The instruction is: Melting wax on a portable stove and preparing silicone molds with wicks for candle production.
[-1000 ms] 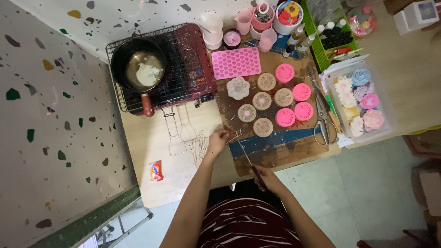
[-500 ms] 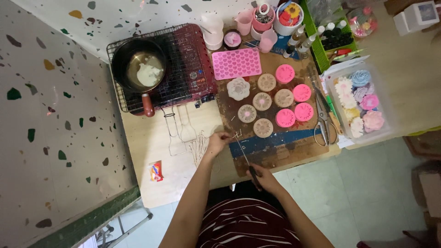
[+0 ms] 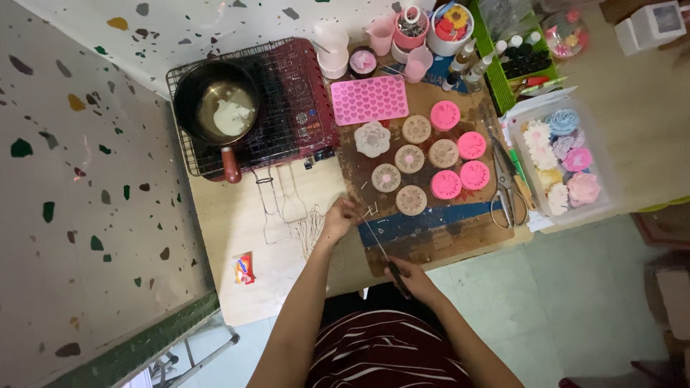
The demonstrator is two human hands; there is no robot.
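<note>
My left hand rests on the wooden table, fingers pinched on a thin wick or stick near a loose bunch of thin sticks. My right hand grips the dark handle of a thin pointed tool whose tip reaches up toward the left hand's fingers. Just beyond lies a brown work board with a blue strip, carrying several round flower moulds, some pink, some beige, one white.
A black pan with white wax sits on a wire rack over a red stove. A pink heart mould tray, cups, scissors, a clear box of flower candles, a green basket and a small wrapper surround the board.
None beyond slight hand motion; both hands stay at the board's front left corner with the tool.
</note>
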